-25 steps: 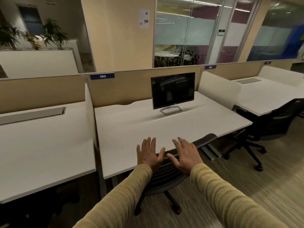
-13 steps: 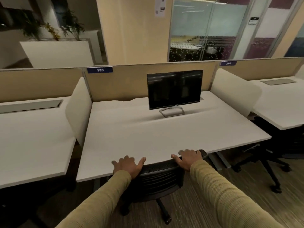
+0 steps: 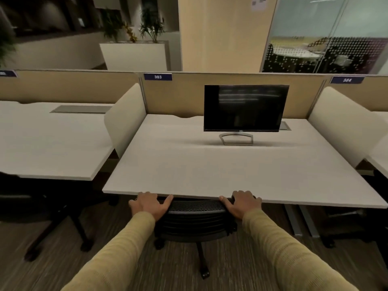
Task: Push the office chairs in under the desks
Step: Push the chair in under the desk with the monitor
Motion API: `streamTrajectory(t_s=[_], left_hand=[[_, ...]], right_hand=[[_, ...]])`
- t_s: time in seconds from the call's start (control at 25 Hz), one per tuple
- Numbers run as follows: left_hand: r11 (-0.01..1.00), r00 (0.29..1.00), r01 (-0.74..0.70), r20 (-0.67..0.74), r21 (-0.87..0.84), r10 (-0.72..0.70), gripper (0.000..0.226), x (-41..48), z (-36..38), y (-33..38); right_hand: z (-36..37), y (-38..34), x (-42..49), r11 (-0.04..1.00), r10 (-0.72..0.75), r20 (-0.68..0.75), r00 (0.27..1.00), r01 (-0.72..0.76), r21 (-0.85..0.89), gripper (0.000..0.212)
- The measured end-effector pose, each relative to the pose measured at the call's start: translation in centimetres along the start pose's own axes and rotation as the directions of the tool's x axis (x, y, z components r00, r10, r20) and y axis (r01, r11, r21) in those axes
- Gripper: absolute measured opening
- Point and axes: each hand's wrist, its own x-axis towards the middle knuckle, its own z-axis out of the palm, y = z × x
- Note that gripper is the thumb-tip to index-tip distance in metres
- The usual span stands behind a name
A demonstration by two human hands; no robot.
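On partition (image 3: pixel 189 95): tag 383 (image 3: pixel 157 76), tag 384 (image 3: pixel 346 80). White planter (image 3: pixel 134 57) holds plants (image 3: pixel 151 28). Both left hand (image 3: pixel 150 204) and right hand (image 3: pixel 241 203) curl over chair (image 3: pixel 195 217) back; chair sits under desk (image 3: pixel 210 169), back at its front edge.

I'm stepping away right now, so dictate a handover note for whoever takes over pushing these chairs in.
Left hand and right hand: each grips a top corner of the black mesh office chair.
Chair: backrest at desk 383's front edge, seat under it.
Done: this chair nearly in.
Left: let go; push in the dark chair at the left desk, whose base sticks out.
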Motion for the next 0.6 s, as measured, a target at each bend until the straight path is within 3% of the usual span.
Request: streamTrajectory(t_s=[0.16,0.4,0.6], left_hand=[[1.0,1.0,0.014,-0.011,-0.02,-0.014,0.09,-4.3,0.6,1.6],[0.998,0.996,-0.001,-0.094,-0.067,-0.005,0.088,-11.2,1.2,1.9],[0.999,0.995,-0.028,-0.098,-0.046,0.023,0.084,-16.5,2.2,1.4]], right_hand=[[-0.1,2.6,-1.6,0.999,-0.007,0.023,1.0,0.008,-0.035,0.08],[2.1,5.0,-7.8,0.999,0.028,-0.154,0.988,-0.033,-0.031,0.082],[3.8,6.7,-14.7,0.998,0.037,-0.206,0.978,-0.047,-0.048,0.082]])
